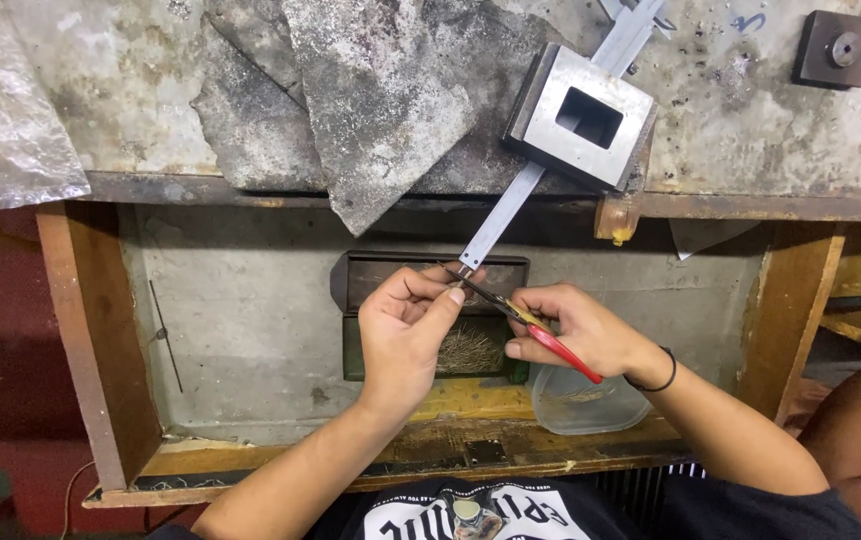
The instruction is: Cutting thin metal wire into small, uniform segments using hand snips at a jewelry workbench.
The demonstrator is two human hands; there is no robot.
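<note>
My left hand (406, 330) is raised over an open drawer, its thumb and fingertips pinched together at the tip of a tool. My right hand (576, 325) grips thin red-handled tweezers (541, 335), whose dark tips point up-left to my left fingertips. Whatever sits between the fingertips is too small to make out. Just beyond the fingertips ends a long grey metal caliper (501, 215), which runs up the bench under a square steel block (583, 118) with a rectangular hole.
Below the hands, a green tray (353, 350) of fine wire pieces and a dark box (371, 270) lie in the drawer. A clear plastic tub (586, 405) stands at the drawer's front right. Grey sheet pieces (381, 110) and a plastic bag (6, 120) lie on the bench. A small dark block (836, 48) sits at far right.
</note>
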